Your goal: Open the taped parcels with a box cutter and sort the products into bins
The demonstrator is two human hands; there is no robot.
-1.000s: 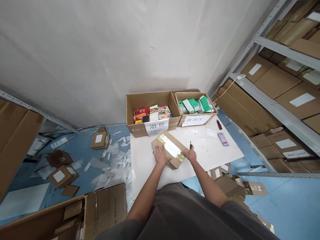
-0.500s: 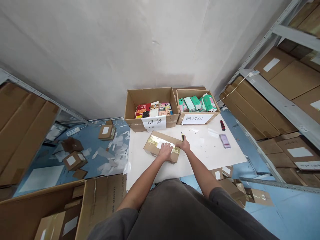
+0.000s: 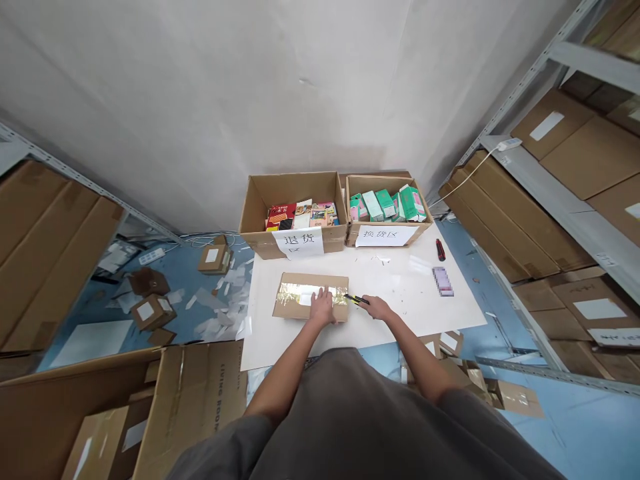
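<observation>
A taped cardboard box (image 3: 290,308) with a white label lies flat on the white table (image 3: 265,347) in front of me. My left hand (image 3: 323,305) rests on its top with the fingers spread, pressing near the right half. In my right hand (image 3: 376,307) is a black and yellow utility knife (image 3: 357,299), gripped by its handle. Its tip points left and meets the tape at the box's right end; whether it has cut in I cannot tell.
Behind the box stand an open carton of books (image 3: 306,243) and a carton of green boxes (image 3: 387,235). A red cutter (image 3: 440,250) and a blurred purple item (image 3: 443,281) lie at the right. Shelves of cartons (image 3: 570,147) flank the table; paper scraps (image 3: 220,313) litter the floor.
The box has turned until its long side runs left to right. My right hand has let go of its corner and brought the knife down, pointing left at the box's right end.
</observation>
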